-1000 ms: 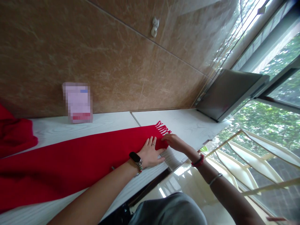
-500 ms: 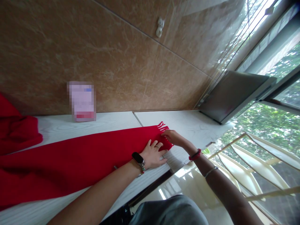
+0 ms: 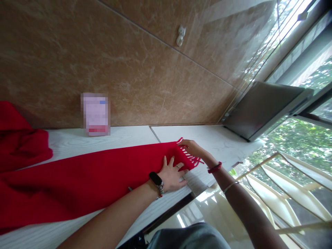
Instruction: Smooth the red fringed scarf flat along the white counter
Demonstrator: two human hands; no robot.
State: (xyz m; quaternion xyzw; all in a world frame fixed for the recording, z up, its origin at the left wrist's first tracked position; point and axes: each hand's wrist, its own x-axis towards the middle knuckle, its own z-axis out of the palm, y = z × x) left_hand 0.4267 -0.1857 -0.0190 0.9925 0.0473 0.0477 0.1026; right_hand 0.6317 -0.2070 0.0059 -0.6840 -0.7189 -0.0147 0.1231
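Note:
A long red scarf [image 3: 103, 173] with a fringed end lies lengthwise along the white wood-grain tabletop [image 3: 132, 134]. My left hand [image 3: 172, 175] presses on it near that end, open, fingers spread, with the thumb side over the scarf's near edge. It wears a ring, a dark watch and a beaded bracelet. At the far corner of the fringe [image 3: 192, 159], my right hand [image 3: 191, 147] has its fingers drawn together on the scarf. Exactly how the fingertips hold it is partly hidden. A red cord and a thin bangle circle the right arm.
Bunched red cloth [image 3: 23, 145] lies at the far left. A blurred pink box [image 3: 95, 116] stands against the brown tiled wall [image 3: 129, 76]. A dark grey panel-like object [image 3: 261, 107] stands at the right end, by a cream rack [image 3: 285, 186] and windows.
My right hand has shifted to the scarf's far corner, and more of the fringe now shows, spread out straight. My left hand stays spread on the scarf. The view has shifted slightly.

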